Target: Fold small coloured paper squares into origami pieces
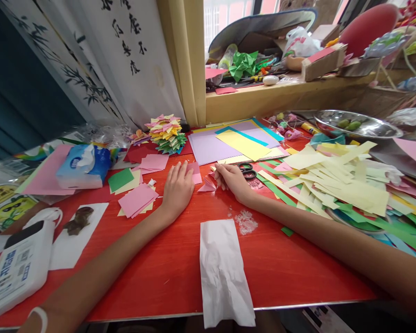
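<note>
My left hand (pixel 179 189) lies flat on the red table, its fingertips over the edge of a pink paper square (pixel 194 172). To its right, my right hand (pixel 229 181) has its fingers curled together near a small folded pink paper (pixel 207 186); what they hold, if anything, is too small to make out. Black-handled scissors (pixel 247 171) lie just beyond my right hand. Left of my left hand are stacked pink squares (pixel 137 200) and a green square (pixel 121 180). A layered folded-paper piece (pixel 166 134) stands at the back.
Paper strips (pixel 336 175) pile up at the right under and beyond my right forearm. A tissue pack (pixel 84 166) and a white box (pixel 21 268) sit left. White paper (pixel 223 273) hangs over the front edge; a metal bowl (pixel 370 128) stands back right.
</note>
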### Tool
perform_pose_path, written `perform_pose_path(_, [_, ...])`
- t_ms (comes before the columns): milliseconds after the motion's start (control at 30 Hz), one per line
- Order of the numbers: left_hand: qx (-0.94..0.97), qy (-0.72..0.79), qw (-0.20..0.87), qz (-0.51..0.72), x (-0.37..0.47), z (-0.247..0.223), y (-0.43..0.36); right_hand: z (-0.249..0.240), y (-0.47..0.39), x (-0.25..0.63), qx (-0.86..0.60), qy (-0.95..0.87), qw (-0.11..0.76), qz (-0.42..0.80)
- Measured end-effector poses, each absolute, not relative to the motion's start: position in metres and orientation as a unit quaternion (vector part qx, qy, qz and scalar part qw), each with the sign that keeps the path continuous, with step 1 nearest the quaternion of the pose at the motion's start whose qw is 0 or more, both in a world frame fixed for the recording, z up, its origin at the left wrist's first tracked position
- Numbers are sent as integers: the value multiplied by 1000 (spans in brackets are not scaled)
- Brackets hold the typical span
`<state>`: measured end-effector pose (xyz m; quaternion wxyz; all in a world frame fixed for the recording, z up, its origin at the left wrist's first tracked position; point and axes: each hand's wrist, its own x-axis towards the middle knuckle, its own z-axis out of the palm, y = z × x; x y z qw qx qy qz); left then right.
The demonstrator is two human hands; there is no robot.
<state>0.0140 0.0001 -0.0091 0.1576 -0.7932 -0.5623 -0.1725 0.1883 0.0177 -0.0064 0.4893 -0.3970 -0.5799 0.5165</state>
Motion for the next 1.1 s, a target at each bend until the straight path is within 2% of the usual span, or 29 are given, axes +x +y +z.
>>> perform_pose_path(567, [-824, -516, 149, -178, 20, -1, -10, -6, 18, 189, -387, -602, 476, 511])
perform_pose_path(1000, [-838, -513, 170, -75, 23, 5, -14, -8, 19, 188, -383, -604, 476, 512])
perform_pose_path(1100, [-843, -500, 179, -82, 22, 4, -12, -8, 19, 188, -385, -606, 472, 511])
